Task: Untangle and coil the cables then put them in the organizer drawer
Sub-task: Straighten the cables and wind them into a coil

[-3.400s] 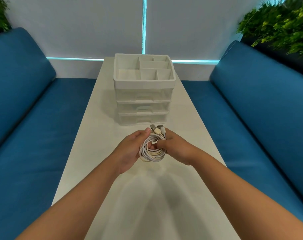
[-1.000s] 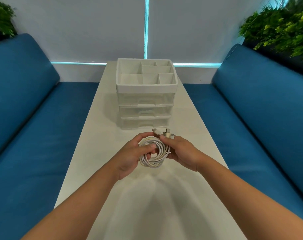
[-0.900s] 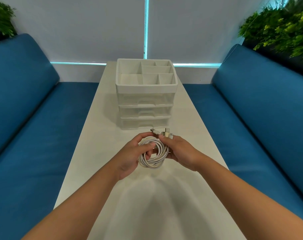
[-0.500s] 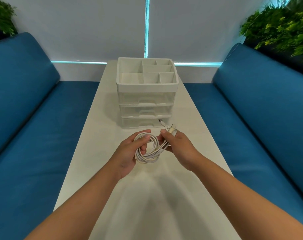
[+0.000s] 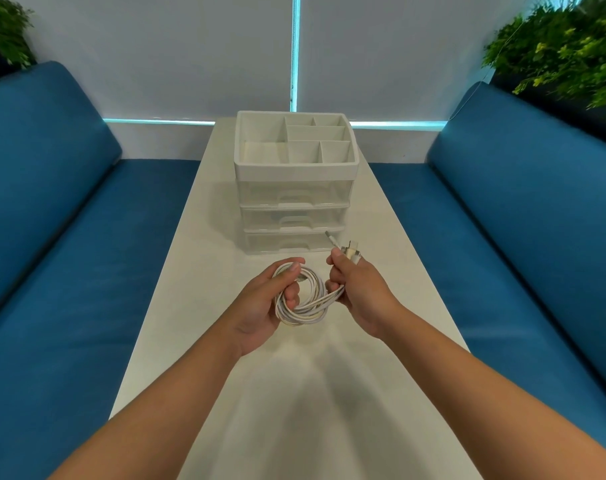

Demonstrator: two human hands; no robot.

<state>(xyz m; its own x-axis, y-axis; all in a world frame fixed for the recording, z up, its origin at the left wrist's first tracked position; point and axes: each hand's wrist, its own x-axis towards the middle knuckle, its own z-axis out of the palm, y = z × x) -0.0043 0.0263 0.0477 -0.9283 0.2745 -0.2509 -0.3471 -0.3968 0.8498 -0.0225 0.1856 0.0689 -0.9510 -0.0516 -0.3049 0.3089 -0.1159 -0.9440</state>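
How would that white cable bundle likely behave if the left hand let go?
Probably floppy: the cable bundle sags between the left hand and right hand. Nothing ties its loops, so they would likely spring apart. It looks light, judging by the thin strands.

The scene was evenly and fairly brightly lit, with cool cyan light glowing from a vertical strip [image 5: 296,50] directly behind the organizer [image 5: 296,174] and a horizontal strip [image 5: 159,121] at its left. Soft, diffuse shadows of 2 forearms lay on the white table [image 5: 391,278] nearer the camera than the organizer. Wide-angle distortion bent the sofas [image 5: 52,209] outward. Focus was slightly soft throughout.
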